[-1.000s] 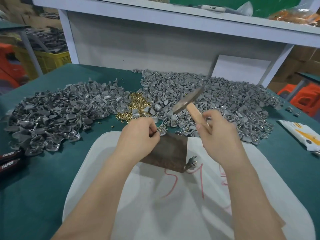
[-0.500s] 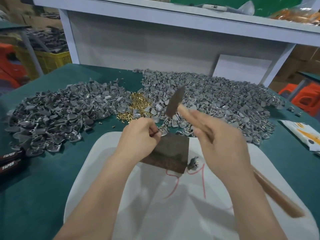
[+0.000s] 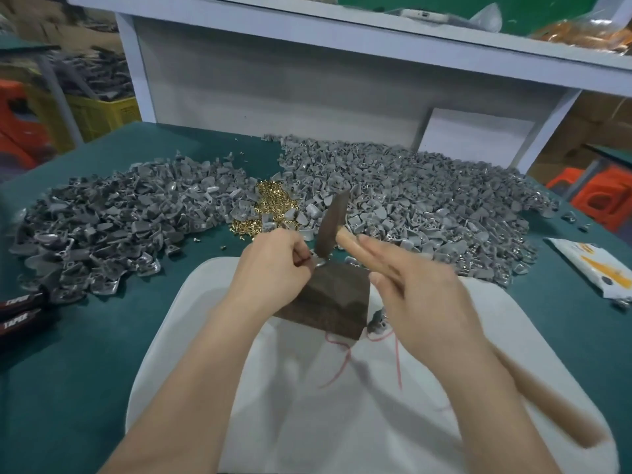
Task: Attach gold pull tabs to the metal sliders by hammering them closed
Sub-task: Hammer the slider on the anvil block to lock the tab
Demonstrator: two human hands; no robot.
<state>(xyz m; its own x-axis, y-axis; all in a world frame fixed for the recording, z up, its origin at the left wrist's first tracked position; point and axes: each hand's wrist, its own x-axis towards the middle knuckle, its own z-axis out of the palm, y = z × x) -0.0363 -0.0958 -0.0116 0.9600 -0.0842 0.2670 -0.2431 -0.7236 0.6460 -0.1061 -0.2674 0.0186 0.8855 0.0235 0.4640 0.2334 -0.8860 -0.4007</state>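
A dark wooden block [image 3: 337, 302] sits at frame centre on the far end of a white plastic board [image 3: 178, 354], which lies on the green cloth-covered table [image 3: 85, 354]. On the block's far edge the left hand [image 3: 270, 265] pinches a single grey slider [image 3: 319, 262], under the wooden-handled hammer [image 3: 331, 220] held by the right hand [image 3: 427, 302]. Behind, the left heap of grey metal sliders [image 3: 119, 227] and the right heap of grey metal sliders [image 3: 427, 200] flank a small pile of gold pull tabs [image 3: 273, 208].

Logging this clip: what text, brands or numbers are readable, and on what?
"TAPER", apparently: white print on two black handles at far left.
Red handwriting on the white sheet: partly covered, unreadable.
Print on the white packet: too blurred.
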